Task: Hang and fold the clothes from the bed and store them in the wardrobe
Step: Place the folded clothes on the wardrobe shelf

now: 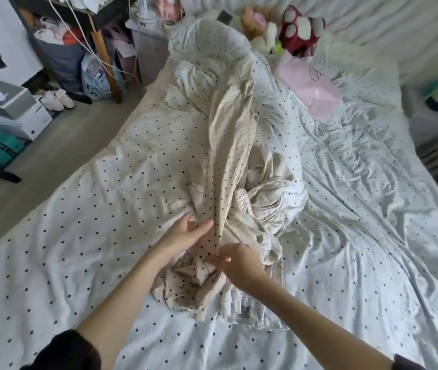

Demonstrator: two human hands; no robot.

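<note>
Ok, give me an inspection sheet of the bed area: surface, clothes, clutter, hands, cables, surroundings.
Surface: bed, dotted white cover, wrinkled.
Job's things: dotted beige garment stretched along the bed; cream garment bunched beside it.
Clutter: plush toys and pink bag near the head end.
Hands: left hand open against the beige garment; right hand grip pinching it.
Cables: white cords hanging by the shelf.
Surroundings: shoes, boxes on the floor.
</note>
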